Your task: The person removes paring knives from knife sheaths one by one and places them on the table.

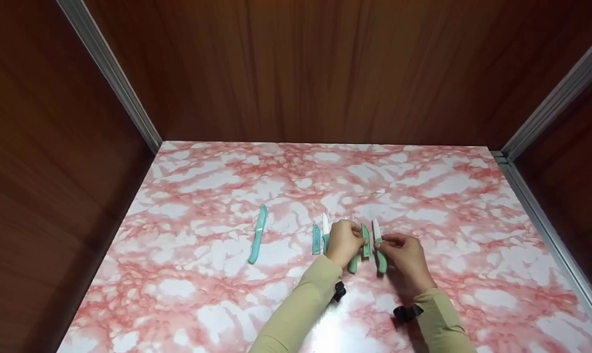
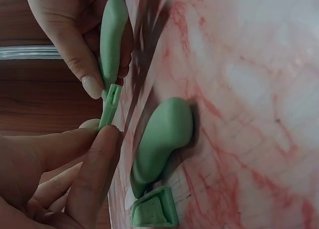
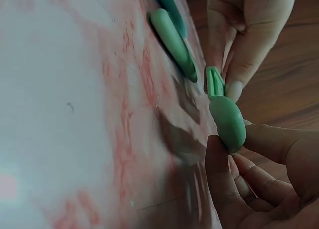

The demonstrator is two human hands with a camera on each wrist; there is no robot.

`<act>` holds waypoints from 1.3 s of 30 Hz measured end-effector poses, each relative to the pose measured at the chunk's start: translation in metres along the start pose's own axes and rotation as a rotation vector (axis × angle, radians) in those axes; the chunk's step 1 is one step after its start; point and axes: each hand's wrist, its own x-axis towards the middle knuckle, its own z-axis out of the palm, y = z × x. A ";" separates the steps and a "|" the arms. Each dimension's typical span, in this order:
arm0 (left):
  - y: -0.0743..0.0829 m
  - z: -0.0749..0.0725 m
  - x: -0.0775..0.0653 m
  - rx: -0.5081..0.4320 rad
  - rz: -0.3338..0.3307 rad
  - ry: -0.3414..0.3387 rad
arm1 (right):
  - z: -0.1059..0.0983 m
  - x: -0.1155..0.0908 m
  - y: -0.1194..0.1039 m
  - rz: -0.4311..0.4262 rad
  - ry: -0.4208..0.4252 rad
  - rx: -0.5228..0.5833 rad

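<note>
My left hand (image 1: 344, 241) pinches a green blade sheath (image 1: 365, 241) between thumb and finger. To its right, my right hand (image 1: 407, 255) grips a paring knife (image 1: 382, 264) with a green handle, its pale blade pointing away from me. In the left wrist view the held sheath (image 2: 110, 107) overlaps the knife just below its handle (image 2: 113, 34). A second green-handled knife (image 1: 353, 265) lies on the table under my left hand, with another green sheath (image 2: 154, 209) beside it in the left wrist view. My left hand partly hides these.
Left of my left hand lie a teal sheath (image 1: 316, 239) and a knife with a white blade (image 1: 325, 225) and teal handle. Farther left is a teal sheathed knife (image 1: 258, 234). Brown wood-grain panels (image 1: 296, 73) enclose the red-and-white marbled table (image 1: 203, 294).
</note>
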 end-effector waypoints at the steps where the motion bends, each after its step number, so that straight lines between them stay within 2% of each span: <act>1: 0.000 0.000 0.001 0.028 0.015 0.007 | 0.001 0.001 0.000 -0.003 0.001 -0.003; 5: -0.001 0.001 0.002 0.108 0.058 0.024 | 0.003 0.003 0.002 -0.003 0.009 -0.011; 12: -0.002 0.001 0.003 0.172 0.088 0.025 | 0.005 0.004 0.005 0.000 0.010 -0.028; 19: -0.003 0.001 0.004 0.197 0.108 0.024 | 0.008 0.005 0.005 -0.017 0.028 -0.058; 29: -0.001 0.004 0.004 0.213 0.127 0.017 | 0.008 0.005 0.003 -0.081 0.071 -0.189; 36: -0.001 0.008 0.003 0.297 0.188 0.058 | 0.008 0.004 0.001 -0.082 0.073 -0.247; 39: -0.001 0.009 0.003 0.322 0.193 0.059 | 0.008 0.004 0.000 -0.092 0.072 -0.252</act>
